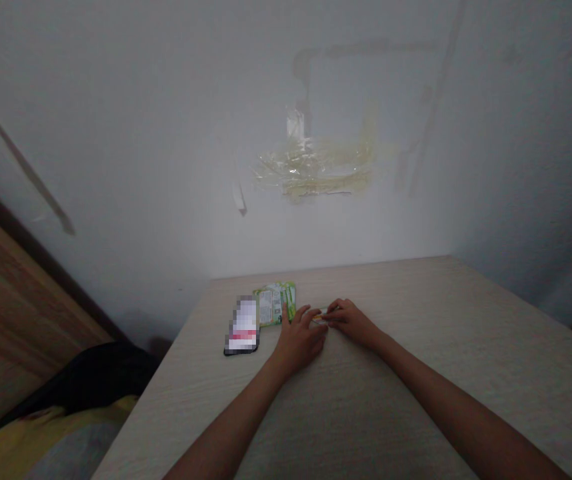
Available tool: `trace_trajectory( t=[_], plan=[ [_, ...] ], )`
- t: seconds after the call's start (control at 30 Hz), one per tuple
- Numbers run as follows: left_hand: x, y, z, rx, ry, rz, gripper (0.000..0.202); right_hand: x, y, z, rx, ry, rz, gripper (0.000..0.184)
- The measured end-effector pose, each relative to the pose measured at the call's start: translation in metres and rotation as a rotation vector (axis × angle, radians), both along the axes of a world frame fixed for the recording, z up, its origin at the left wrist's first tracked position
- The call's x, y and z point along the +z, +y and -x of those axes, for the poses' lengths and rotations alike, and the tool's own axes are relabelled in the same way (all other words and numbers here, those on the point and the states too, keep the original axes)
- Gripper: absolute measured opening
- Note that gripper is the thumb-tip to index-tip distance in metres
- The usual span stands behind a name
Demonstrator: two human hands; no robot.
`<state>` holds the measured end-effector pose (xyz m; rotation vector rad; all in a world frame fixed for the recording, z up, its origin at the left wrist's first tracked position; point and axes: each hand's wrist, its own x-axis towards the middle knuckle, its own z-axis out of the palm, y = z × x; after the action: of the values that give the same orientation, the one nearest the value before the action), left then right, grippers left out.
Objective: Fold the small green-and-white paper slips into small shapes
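Observation:
Palm down on the table, my left hand [300, 339] has its fingers spread. One fingertip reaches the edge of a fanned stack of green and white printed cards [270, 308], and its other fingers lie close to a small thin piece. My right hand [350, 321] is closed, its fingers pinching that small flat piece with white and orange-yellow on it [319, 316], probably a card, mostly hidden by both hands. Left of the cards lies a phone [243, 328] with a blurred-out screen and a dark edge.
The pale wood-grain table [416, 293] meets a white wall [141, 167] at its back edge. Shiny clear tape [311, 167] and stains mark the wall. At the left are a wooden panel [6, 300] and dark and yellow cloth [51, 440].

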<state>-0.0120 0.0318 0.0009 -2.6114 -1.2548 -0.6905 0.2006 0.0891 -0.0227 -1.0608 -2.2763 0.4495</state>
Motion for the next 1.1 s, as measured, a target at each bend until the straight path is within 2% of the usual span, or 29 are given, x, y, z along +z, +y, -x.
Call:
trace_trajectory(
  t=[0.3, 0.53, 0.77, 0.9, 1.1],
  plan=[
    [-0.001, 0.000, -0.001, -0.009, -0.001, 0.004, 0.026, 0.006, -0.004, 0.001, -0.014, -0.006, -0.010, 0.024],
    [-0.002, -0.002, 0.002, 0.037, -0.014, 0.004, 0.023, 0.007, -0.005, 0.001, -0.001, -0.021, -0.008, 0.025],
    [0.006, 0.004, 0.019, 0.217, -0.011, -0.054, 0.021, 0.011, -0.011, 0.002, 0.000, -0.020, -0.020, 0.025],
    [0.006, 0.007, 0.023, 0.237, 0.013, -0.055, 0.022, 0.012, -0.013, 0.002, 0.003, 0.007, -0.011, 0.025],
    [0.001, 0.006, 0.016, 0.250, 0.012, -0.035, 0.020, 0.012, -0.012, 0.001, 0.009, 0.010, 0.005, 0.023]
  ],
)
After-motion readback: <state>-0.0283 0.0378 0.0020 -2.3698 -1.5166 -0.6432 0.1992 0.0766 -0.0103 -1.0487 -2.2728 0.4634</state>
